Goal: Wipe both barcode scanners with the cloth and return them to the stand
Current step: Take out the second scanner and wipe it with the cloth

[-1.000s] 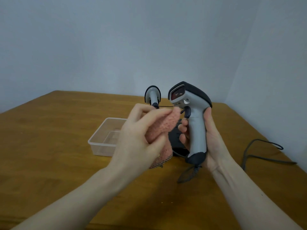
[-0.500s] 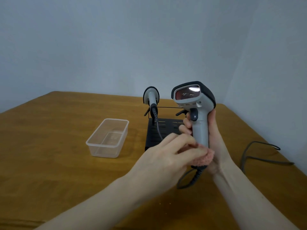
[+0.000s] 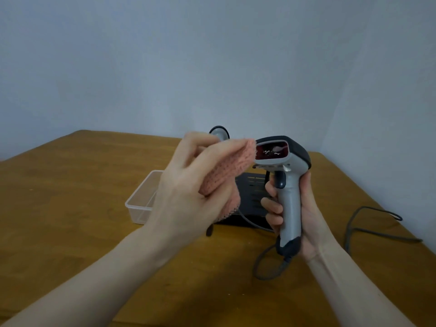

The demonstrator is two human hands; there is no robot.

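The right hand (image 3: 304,215) grips the scanner (image 3: 286,185) upright above the counter (image 3: 70,208), its window turned inward, so the left hand (image 3: 188,192), fingers (image 3: 219,149) pinching the bunched pink cloth (image 3: 226,168), can reach the glass, while the second scanner (image 3: 218,132) waits on the stand (image 3: 250,197).

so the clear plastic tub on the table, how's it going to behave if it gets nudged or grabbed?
The clear tub looks thin-walled and holds nothing visible, so it is probably light and would slide on the smooth wooden table rather than tip. It sits low and wide, so tipping seems unlikely. Its thin walls may flex if squeezed.
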